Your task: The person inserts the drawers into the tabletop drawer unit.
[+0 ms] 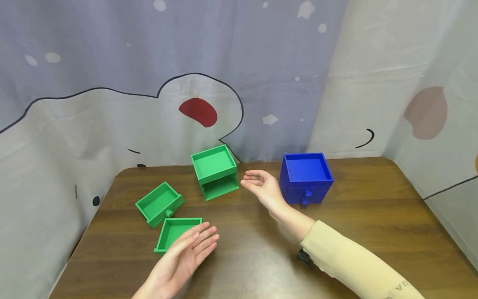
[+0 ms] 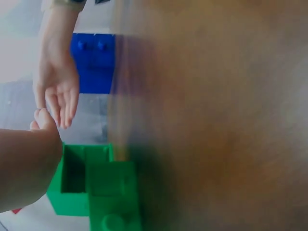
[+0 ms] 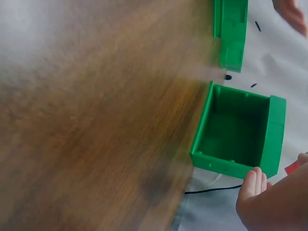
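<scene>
- Left hand (image 1: 186,253) relaxed, holding nothing, over a green tray (image 1: 172,232) near the table's (image 1: 373,224) front-left.
- Right hand (image 1: 263,187) loose and empty, between green case (image 1: 214,171) and blue box (image 1: 306,177) by the back edge.

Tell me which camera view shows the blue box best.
The head view: the blue box stands whole on the table, open top and front knobs visible, beside the right hand. The left wrist view shows only a blurred part of it behind that hand. The right wrist view misses it.
</scene>
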A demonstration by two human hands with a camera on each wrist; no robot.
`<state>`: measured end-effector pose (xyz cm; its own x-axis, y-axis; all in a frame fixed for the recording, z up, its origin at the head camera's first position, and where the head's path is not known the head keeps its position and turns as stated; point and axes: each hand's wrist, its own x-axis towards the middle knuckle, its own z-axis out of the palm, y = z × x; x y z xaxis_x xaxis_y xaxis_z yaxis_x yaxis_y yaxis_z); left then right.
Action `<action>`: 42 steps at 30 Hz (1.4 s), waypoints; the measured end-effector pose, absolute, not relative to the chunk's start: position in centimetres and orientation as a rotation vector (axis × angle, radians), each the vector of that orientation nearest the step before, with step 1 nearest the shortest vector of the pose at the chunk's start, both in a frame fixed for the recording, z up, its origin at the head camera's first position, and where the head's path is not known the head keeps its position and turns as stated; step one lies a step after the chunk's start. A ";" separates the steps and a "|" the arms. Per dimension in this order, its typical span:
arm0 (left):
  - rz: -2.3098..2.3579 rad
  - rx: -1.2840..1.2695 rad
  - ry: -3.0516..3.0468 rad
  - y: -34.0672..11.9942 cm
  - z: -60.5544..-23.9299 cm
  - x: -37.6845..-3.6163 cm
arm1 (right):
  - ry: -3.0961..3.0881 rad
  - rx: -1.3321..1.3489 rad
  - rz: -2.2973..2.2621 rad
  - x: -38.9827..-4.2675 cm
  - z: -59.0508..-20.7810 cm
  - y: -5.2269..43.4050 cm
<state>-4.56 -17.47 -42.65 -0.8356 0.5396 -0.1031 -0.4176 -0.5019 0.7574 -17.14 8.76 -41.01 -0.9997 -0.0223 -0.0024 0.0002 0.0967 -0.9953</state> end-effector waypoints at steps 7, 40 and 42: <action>2.238 0.213 0.983 -17.5 -44.8 -3.1 | 2.293 0.009 -2.123 -18.7 -41.4 8.2; 2.132 -0.117 0.794 -25.3 -48.7 -1.5 | 2.148 -0.219 -2.155 -25.1 -42.9 7.1; 2.125 -0.144 0.811 -25.6 -48.5 -1.6 | 2.158 -0.233 -2.151 -25.5 -43.0 7.1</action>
